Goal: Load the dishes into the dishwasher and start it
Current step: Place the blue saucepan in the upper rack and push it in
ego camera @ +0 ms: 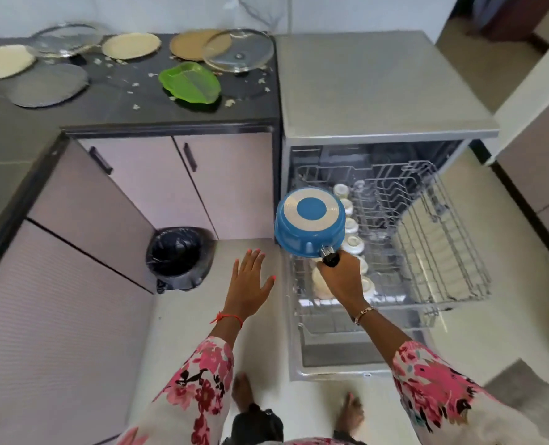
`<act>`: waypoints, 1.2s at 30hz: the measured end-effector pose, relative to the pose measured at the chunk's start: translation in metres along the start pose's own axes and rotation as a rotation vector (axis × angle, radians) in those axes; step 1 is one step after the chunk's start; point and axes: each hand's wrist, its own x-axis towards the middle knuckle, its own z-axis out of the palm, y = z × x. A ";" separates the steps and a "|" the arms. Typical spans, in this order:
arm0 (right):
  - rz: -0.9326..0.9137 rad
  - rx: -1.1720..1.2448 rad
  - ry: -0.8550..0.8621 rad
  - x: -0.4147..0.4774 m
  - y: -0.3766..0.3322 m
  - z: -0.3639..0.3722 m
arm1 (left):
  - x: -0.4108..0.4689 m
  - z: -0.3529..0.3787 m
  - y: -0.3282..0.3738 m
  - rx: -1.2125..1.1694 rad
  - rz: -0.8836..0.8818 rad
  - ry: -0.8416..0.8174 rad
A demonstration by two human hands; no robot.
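Dishwasher [379, 91] is wide open, door down, with the upper rack [427, 220] pulled out toward the person. The right grip [339, 274] is curled tight round the black handle [330, 259] of a blue saucepan [310, 223]. The pan is flipped bottom-up and hangs over the dishwasher's front left corner, just above the rack. Can't tell if it's actually touching the wire. A row of white cups [351, 244] runs down the dishwasher's left side, and part of it is hidden under the pan and the wrist.

The left grip [250, 281] is empty, fingers spread flat, hanging over the floor just left of the dishwasher and touching nothing.

Left of the dishwasher and butted against it is the dark counter [122, 101], pretty crumby. On it, nearest the dishwasher, are a glass lid [237, 51] and a green plate [189, 82]. Further off are a beige plate [131, 45] and a grey plate [50, 85]. Down on the floor, left of the dishwasher, there's a bin [178, 252] with a black bag.
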 end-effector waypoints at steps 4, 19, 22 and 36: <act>0.017 -0.005 0.010 0.004 0.048 -0.065 | -0.007 0.044 0.065 -0.001 0.027 -0.036; 0.118 0.073 0.099 0.064 0.134 -0.182 | 0.051 0.082 0.154 0.005 0.032 -0.039; 0.131 0.084 0.078 0.094 0.137 -0.178 | 0.081 0.083 0.146 0.011 0.019 -0.048; 0.223 0.088 0.132 0.279 0.193 -0.094 | 0.264 0.113 0.054 0.032 -0.020 -0.014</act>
